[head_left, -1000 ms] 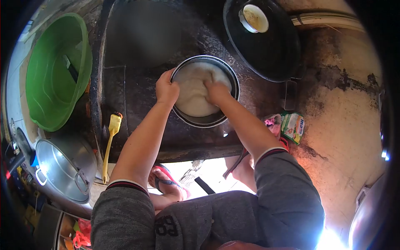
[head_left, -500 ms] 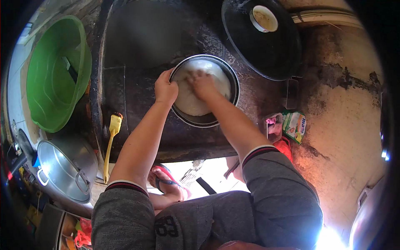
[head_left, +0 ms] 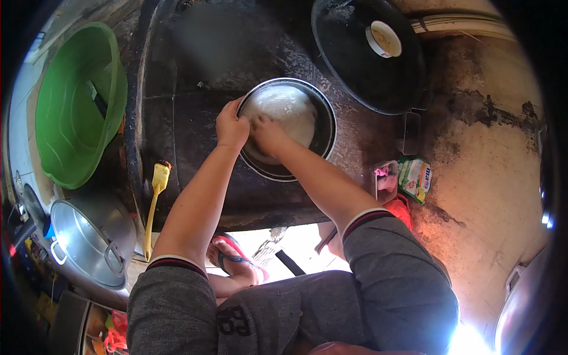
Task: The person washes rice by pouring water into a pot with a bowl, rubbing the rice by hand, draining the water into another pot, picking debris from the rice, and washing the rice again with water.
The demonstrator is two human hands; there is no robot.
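A round metal pot (head_left: 324, 141) with a dark inside sits on the dark worktop. In it lies a whitish, glossy, dough-like mass (head_left: 290, 112); its exact kind I cannot make out. My left hand (head_left: 232, 124) grips the pot's left rim, thumb on the inner side and fingers around the outside. Inside the pot, my right hand (head_left: 269, 136) presses into the mass at its left edge. Its fingers are curled, with the tips partly hidden in the mass. Dark pot floor shows along the right side.
A large black basin (head_left: 361, 77) holding a small white bowl (head_left: 383, 40) stands at the upper right. On the left are a green tub (head_left: 59, 112), a yellow brush (head_left: 157, 189) and a metal pot with handles (head_left: 89, 242). A seasoning packet (head_left: 415, 177) lies right.
My right hand has drawn left and toward me, its spread fingers now curled. The whitish mass has shifted away from the pot's right side. My left hand keeps its grip.
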